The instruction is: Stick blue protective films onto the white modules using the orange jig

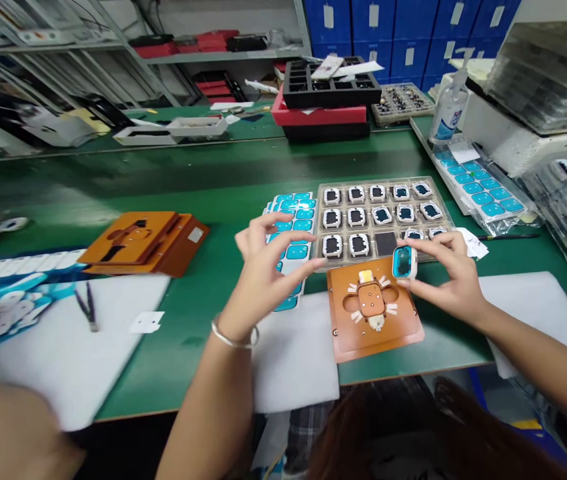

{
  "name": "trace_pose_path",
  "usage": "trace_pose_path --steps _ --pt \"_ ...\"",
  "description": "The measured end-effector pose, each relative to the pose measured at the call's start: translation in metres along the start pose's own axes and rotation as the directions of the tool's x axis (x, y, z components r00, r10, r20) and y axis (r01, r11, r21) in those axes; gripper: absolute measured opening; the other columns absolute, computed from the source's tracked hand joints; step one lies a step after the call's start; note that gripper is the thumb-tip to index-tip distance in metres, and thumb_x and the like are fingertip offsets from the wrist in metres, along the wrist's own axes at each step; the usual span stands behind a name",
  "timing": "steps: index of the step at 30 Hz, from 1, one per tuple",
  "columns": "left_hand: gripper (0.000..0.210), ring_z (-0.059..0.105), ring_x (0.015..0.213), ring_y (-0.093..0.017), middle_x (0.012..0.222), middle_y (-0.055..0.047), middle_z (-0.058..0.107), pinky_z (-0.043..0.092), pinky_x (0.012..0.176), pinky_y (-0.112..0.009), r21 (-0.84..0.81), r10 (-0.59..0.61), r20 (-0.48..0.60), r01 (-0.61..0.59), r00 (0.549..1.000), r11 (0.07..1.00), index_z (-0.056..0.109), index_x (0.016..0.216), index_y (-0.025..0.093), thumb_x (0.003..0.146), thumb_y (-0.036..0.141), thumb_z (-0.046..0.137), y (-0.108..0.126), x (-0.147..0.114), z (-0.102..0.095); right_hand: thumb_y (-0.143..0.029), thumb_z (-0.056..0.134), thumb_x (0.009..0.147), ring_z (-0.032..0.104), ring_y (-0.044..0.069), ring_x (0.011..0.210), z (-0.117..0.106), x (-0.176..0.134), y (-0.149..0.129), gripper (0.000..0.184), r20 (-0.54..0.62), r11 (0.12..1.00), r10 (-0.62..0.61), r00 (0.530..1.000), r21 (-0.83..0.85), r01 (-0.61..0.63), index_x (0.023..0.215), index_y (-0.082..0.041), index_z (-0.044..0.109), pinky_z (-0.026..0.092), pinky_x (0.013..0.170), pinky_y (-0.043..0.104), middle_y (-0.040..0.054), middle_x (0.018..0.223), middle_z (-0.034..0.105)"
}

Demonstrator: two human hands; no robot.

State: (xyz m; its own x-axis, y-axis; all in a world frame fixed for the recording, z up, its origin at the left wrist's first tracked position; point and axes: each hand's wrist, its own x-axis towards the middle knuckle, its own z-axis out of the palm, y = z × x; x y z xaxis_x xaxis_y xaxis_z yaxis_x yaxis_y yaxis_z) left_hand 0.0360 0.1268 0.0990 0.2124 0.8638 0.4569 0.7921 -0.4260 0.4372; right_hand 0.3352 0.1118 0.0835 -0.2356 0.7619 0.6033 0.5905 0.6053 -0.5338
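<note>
Along the back, stacked blue bins (374,40) with white labels stand beside a grey metal shelf (236,57) holding flat red boxes (218,40). On the green table (203,173), a black compartmented tray (308,92) rests on a red box (320,117), and a clear pump bottle (449,113) stands to the right, near a stack of transparent plastic trays (553,77). At left, a V-shaped, black-handled hand tool (88,308) lies on a white foam sheet (73,367), near a small white paper piece (147,322).
</note>
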Motion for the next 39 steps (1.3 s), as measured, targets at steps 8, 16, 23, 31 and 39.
trace_pose_path --steps 8,16,23,31,39 --pt "0.046 0.021 0.134 -0.044 0.149 -0.007 0.028 0.03 0.101 -0.057 0.41 -0.54 0.5 0.364 0.677 0.836 0.069 0.1 0.032 0.059 0.05 0.082 -0.044 0.007 -0.02 -0.042 0.074 0.076 0.055 0.036 0.11 0.001 0.034 0.04 0.043 0.137 0.966 0.155 0.978 -0.228 -0.121 0.114 -0.024 0.065 0.035 0.092 0.054 0.0108 0.105 0.07" --pt "0.032 0.025 0.132 -0.043 0.146 -0.007 0.035 0.035 0.095 -0.052 0.367 -0.468 0.543 0.304 0.698 0.879 0.07 0.088 0.029 0.06 0.044 0.078 -0.041 0.008 -0.013 -0.032 0.072 0.08 0.05 0.035 0.105 0.007 0.083 0.04 0.022 0.613 0.952 0.104 0.783 -0.289 0.099 0.101 -0.027 0.076 0.03 0.089 0.049 0.0066 0.107 0.074" --pt "0.032 0.031 0.127 -0.039 0.14 -0.007 0.04 0.035 0.095 -0.049 0.334 -0.447 0.522 0.307 0.726 0.891 0.064 0.081 0.025 0.057 0.04 0.079 -0.04 0.007 -0.011 -0.027 0.051 0.098 0.055 0.025 0.107 0.032 0.092 0.036 0.026 0.624 0.981 -0.059 0.779 -0.11 0.161 0.113 -0.02 0.07 0.037 0.097 0.044 0.0078 0.117 0.071" --pt "0.018 0.037 0.124 -0.04 0.132 -0.009 0.047 0.036 0.094 -0.052 0.295 -0.383 0.506 0.263 0.773 0.919 0.057 0.075 0.02 0.067 0.025 0.072 -0.023 0.003 -0.011 -0.028 0.059 0.095 0.046 0.028 0.116 0.039 0.088 0.041 0.03 0.738 0.99 -0.106 0.667 0.017 0.138 0.123 -0.023 0.069 0.035 0.103 0.053 0.01 0.11 0.069" --pt "0.006 0.062 0.085 -0.016 0.092 -0.002 0.065 0.048 0.075 -0.028 -0.003 -0.052 0.456 0.059 0.888 0.998 0.05 0.093 0.021 0.089 0.017 0.051 0.0 -0.001 -0.011 -0.025 0.074 0.084 0.052 0.025 0.101 0.046 0.089 0.047 0.023 0.687 0.987 -0.143 0.713 0.153 0.051 0.107 -0.02 0.074 0.044 0.092 0.043 0.008 0.093 0.066"
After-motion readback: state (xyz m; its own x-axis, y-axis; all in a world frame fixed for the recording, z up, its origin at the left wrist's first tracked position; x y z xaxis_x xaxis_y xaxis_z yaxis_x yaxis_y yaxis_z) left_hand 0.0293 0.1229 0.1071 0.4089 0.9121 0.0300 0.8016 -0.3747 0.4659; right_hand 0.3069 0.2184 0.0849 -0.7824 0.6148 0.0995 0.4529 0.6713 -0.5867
